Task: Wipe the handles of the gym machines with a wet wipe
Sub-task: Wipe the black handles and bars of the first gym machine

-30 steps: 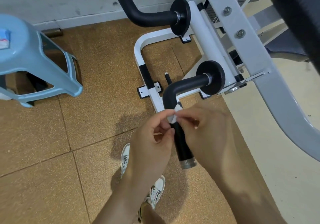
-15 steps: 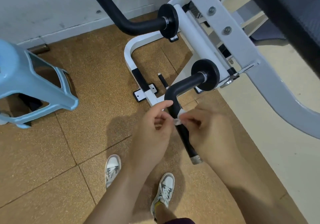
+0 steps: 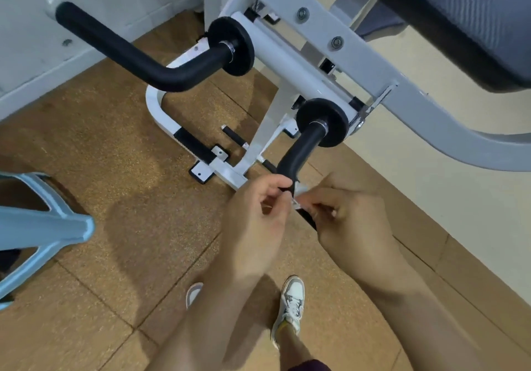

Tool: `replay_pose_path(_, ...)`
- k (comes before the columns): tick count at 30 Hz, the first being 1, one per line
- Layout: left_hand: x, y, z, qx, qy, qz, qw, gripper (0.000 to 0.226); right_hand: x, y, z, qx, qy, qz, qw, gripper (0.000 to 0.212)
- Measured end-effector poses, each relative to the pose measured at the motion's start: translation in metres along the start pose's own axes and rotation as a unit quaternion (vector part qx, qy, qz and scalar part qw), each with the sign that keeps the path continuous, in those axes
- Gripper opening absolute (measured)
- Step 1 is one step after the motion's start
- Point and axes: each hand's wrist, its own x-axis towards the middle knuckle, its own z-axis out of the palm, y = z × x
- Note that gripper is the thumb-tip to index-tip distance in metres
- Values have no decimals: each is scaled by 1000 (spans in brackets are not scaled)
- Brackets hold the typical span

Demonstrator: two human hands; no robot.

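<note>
Both hands are up at the near handle (image 3: 304, 144), and the wet wipe (image 3: 299, 195) sits right between them. It shows only as a small white scrap, pressed against the black grip just below the bend. The left hand (image 3: 253, 221) pinches it from the left, thumb and forefinger curled tight on its edge. The right hand (image 3: 353, 218) pinches it from the right, fingers folded in close on the same scrap. So that is two narrow pinches, fingertips almost touching over the wipe. How the wipe is folded is hard to tell at this size.

Above the grip, the handle climbs to a black round disc (image 3: 321, 123) on the white machine frame (image 3: 287, 63). Below the grip, a short length of the black bar peeks out between the two hands. The rest is hidden behind the right hand.

Well away to the upper left of the grip, the far handle (image 3: 138, 54) juts out from its own disc, with nothing touching it. High to the right of the grip hangs a dark padded cushion (image 3: 459, 11).

Far out to the left of the grip stands a light blue plastic stool (image 3: 43, 227) on the cork floor (image 3: 115, 141). Straight below the grip, a white sneaker (image 3: 291, 304) points toward the machine. The toe of a second shoe (image 3: 194, 293) just shows beside the left forearm.
</note>
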Motion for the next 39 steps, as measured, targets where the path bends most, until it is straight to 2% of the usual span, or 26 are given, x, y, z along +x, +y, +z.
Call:
replay_pose_path(6, 9, -9, -14, -22, -20, 6, 1000, 24, 28, -6, 17, 12, 60, 90, 994, 18)
replay_pose_path(11, 20, -11, -16, -3, -44, 27, 999, 31, 10, -16, 17, -18, 59, 81, 995, 20)
replay_pose_path(15, 31, -8, -12, 2, -6, 16, 1000, 24, 40, -9, 28, 30, 100, 91, 990, 20)
replay_pose_path(20, 41, -2, -11, -30, -15, -11, 999, 28, 35, -9, 24, 67, 68, 84, 992, 21)
replay_pose_path(23, 45, 5, -8, -39, -25, -20, 999, 28, 66, 12, 26, 82, 113, 140, 980, 16)
replay_pose_path(25, 51, 8, -6, -14, -34, -11, 999, 28, 69, 13, 28, 92, 124, 177, 972, 16)
replay_pose_path(29, 67, 14, -8, 33, -74, -7, 997, 36, 47, -1, 24, 116, 103, 131, 979, 25)
replay_pose_path(33, 77, 21, -7, 111, -84, 24, 990, 31, 78, 23, 23, 97, 134, 226, 960, 21)
replay_pose_path(37, 83, 23, -5, 129, -70, 23, 989, 24, 56, 3, 22, 82, 119, 170, 975, 28)
replay_pose_path(39, 85, 23, -4, 139, -72, 21, 987, 24, 63, 8, 22, 91, 128, 175, 972, 25)
